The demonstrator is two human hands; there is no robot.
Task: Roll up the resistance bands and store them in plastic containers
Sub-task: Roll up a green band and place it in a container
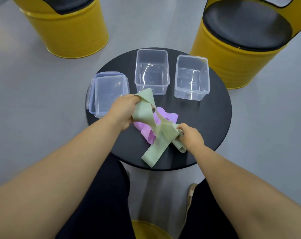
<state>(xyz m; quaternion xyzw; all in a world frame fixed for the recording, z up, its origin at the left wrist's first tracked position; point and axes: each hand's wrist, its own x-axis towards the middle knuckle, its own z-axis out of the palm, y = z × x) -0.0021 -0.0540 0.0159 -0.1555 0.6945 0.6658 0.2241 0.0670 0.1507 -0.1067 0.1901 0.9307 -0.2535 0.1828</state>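
Note:
A pale green resistance band (154, 135) is stretched and twisted between both hands above the round black table (206, 126). My left hand (123, 111) grips its upper loop. My right hand (191, 135) pinches its lower folds, and one end trails toward the table's near edge. A purple band (161, 114) lies crumpled on the table beneath the green one, partly hidden. Two clear plastic containers stand open and empty at the back, one in the middle (152, 71) and one to the right (192, 77).
Two clear lids with blue clips (108, 92) are stacked at the table's left. Yellow drum stools with black cushions stand on the grey floor at back left (68, 31) and back right (241, 49). My legs in dark trousers are below the table.

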